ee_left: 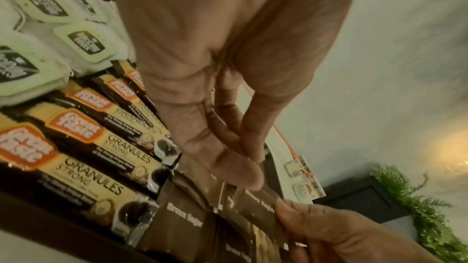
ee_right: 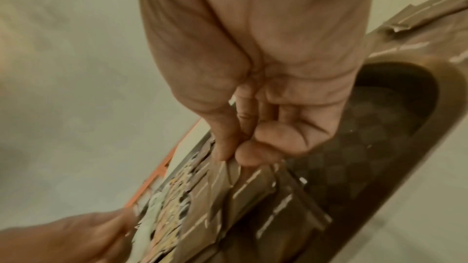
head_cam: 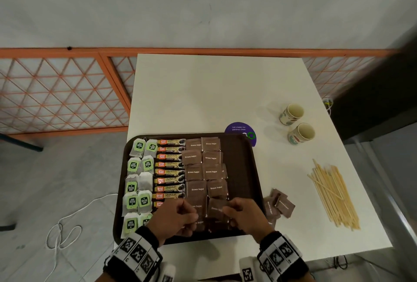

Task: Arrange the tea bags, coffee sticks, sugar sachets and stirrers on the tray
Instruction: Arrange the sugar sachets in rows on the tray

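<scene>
Head camera is looking steeply down over the tray (head_cam: 243, 168); wrist cameras are sitting close above it, sharing sugar sachets (ee_left: 185, 213).

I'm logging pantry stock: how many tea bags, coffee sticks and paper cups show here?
Tea bags: 10
Coffee sticks: 9 in view; the left hand may hide more
Paper cups: 2
Total: 21 in view

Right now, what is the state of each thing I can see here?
tray: right strip bare
sugar sachet: pinched by right hand
left hand: curled, touching that sachet
loose sachets: off tray
stirrers: off tray, piled
cups: upright, empty
</scene>
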